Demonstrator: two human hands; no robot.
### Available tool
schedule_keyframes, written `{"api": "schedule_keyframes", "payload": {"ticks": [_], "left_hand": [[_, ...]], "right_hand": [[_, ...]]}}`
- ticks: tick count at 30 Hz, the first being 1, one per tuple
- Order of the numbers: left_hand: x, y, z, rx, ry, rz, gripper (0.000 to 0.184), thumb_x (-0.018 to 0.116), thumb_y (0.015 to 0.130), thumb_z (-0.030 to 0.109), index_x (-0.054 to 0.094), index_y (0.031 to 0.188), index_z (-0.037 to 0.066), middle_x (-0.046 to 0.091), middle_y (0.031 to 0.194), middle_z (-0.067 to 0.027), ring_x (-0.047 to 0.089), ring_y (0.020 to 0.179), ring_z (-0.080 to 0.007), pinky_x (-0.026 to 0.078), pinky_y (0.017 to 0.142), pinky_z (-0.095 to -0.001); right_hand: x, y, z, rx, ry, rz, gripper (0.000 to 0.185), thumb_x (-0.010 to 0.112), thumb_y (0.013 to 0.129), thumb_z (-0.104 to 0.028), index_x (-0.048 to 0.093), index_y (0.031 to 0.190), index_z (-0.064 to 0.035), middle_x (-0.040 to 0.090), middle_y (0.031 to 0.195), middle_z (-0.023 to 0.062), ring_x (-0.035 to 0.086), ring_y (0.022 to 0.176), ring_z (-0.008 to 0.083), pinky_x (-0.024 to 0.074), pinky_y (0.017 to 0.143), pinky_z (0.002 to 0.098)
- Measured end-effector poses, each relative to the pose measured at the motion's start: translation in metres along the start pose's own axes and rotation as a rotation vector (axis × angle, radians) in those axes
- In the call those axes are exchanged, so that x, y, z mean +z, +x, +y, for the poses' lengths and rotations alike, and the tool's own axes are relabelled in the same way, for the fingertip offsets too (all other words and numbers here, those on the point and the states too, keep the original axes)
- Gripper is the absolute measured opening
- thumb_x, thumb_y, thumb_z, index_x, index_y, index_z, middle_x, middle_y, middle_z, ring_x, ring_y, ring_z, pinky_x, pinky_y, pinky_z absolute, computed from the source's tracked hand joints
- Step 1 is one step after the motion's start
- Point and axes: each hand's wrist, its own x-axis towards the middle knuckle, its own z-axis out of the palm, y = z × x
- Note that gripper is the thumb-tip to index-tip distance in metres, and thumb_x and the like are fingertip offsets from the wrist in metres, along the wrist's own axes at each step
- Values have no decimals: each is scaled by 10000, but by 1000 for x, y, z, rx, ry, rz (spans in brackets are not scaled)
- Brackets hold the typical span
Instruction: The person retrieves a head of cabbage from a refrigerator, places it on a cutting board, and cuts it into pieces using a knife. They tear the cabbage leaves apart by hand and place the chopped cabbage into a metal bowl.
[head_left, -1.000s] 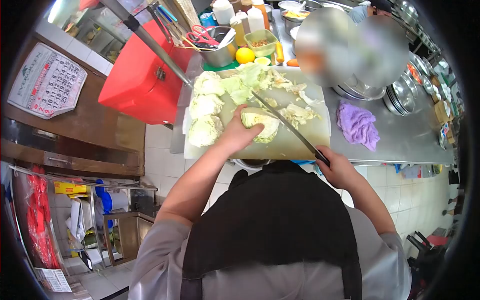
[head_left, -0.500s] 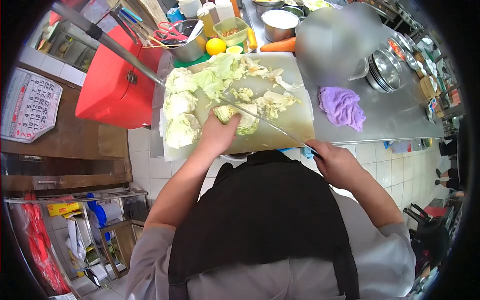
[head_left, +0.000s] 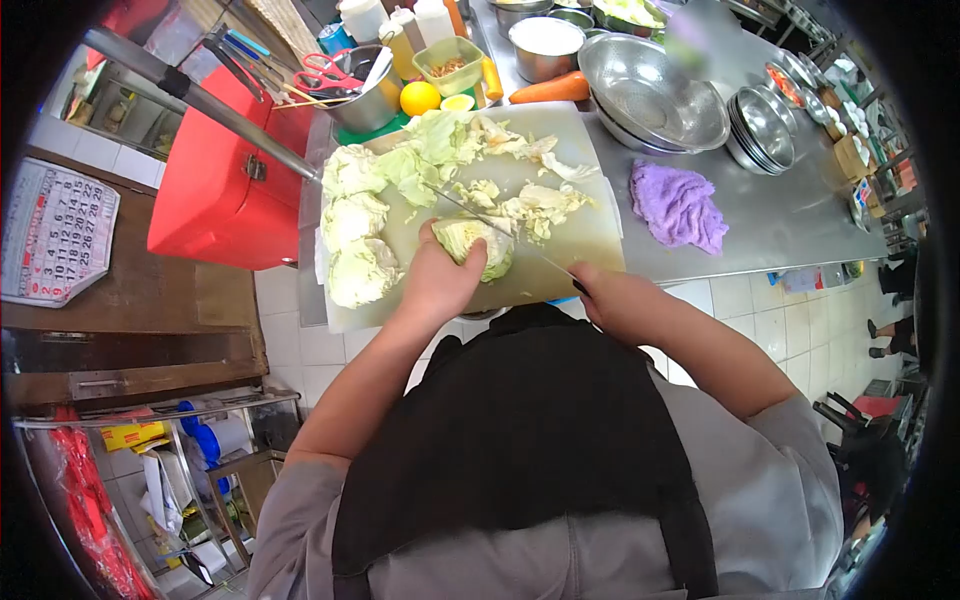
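Note:
My left hand is closed around a piece of cabbage near the front of the white cutting board. In my right hand is the handle of a long knife; its blade slants up and left along the far side of the held piece. Whether the edge is in the cabbage I cannot tell. Cut cabbage chunks line the board's left side, with loose green leaves at the upper left. Smaller cabbage scraps lie beyond the blade.
A purple cloth and metal colanders are on the steel table right of the board. Behind it are a carrot, an orange and a utensil pot. A red cooler and slanted metal pole stand left.
My right hand has moved left, bringing the knife handle closer to the held cabbage. My left hand stays on the piece. The view has shifted slightly.

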Motion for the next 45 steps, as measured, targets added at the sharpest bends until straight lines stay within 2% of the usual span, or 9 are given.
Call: {"api": "schedule_keyframes", "payload": {"ticks": [5, 8, 12, 16, 24, 33, 36, 40, 45], "left_hand": [[7, 2, -12, 29, -94, 49, 862, 699, 876, 343, 284, 1433, -167, 674, 1108, -325, 671, 1080, -414, 521, 939, -407], [17, 11, -43, 152, -121, 129, 800, 716, 879, 304, 329, 1453, -98, 685, 1114, -274, 700, 1009, -347, 570, 821, -397], [-17, 2, -26, -157, -462, -74, 689, 708, 907, 229, 385, 1491, 55, 650, 1172, -142, 665, 910, -168, 564, 567, -287], [-52, -2, -36, -112, -904, -212, 634, 657, 921, 150, 406, 1498, 72, 595, 1318, -134, 648, 1045, -211, 586, 656, -355], [-53, 6, -45, 8, -1545, -672, 682, 535, 938, 527, 452, 1472, 112, 617, 1271, -111, 616, 921, -260, 492, 686, -373], [-44, 20, -37, -99, -1598, -642, 711, 475, 932, 660, 523, 1389, 117, 663, 1158, -89, 595, 852, -254, 476, 700, -373], [-45, 23, -30, -135, -1580, -561, 695, 479, 932, 640, 529, 1389, 119, 662, 1210, -97, 629, 942, -260, 482, 734, -381], [-43, 17, 1, -160, -1495, -412, 669, 476, 939, 615, 525, 1400, 133, 657, 1245, -75, 635, 990, -253, 488, 721, -371], [-36, 23, 2, -22, -1358, -405, 664, 444, 969, 570, 485, 1455, 120, 624, 1340, -70, 627, 1083, -247, 491, 767, -386]], "right_hand": [[7, 21, 5, -43, 50, 26, 376, 530, 985, -169, 471, 1344, -75, 675, 1002, 247, 650, 939, 451, 509, 809, 514], [2, -1, 24, -105, 125, 81, 382, 537, 987, -183, 483, 1348, -69, 678, 1004, 241, 653, 935, 441, 509, 818, 503], [-6, -20, 29, -70, 275, 69, 388, 542, 990, -200, 504, 1354, -71, 672, 1022, 252, 653, 934, 413, 507, 829, 478], [-33, -43, 12, 123, 462, 21, 365, 575, 977, -194, 540, 1324, -85, 674, 998, 218, 665, 920, 366, 514, 817, 427], [-15, -19, 104, -69, 29, 754, 444, 687, 869, -146, 574, 1299, -142, 696, 1083, 187, 665, 996, 406, 541, 855, 451], [-11, 19, 129, 106, -258, 788, 454, 703, 867, -173, 582, 1303, -134, 659, 1112, 185, 666, 920, 404, 545, 829, 469], [-23, 35, 99, -62, -44, 848, 449, 706, 903, -231, 575, 1311, -97, 677, 1092, 149, 685, 835, 325, 560, 757, 413], [-50, 31, -15, -270, 1048, 93, 492, 622, 997, -404, 558, 1305, -25, 679, 1049, 82, 668, 768, 135, 533, 660, 279], [-47, 47, -62, -339, 1276, -117, 481, 622, 996, -389, 555, 1286, -11, 665, 1064, 105, 684, 815, 163, 544, 663, 306]]}}
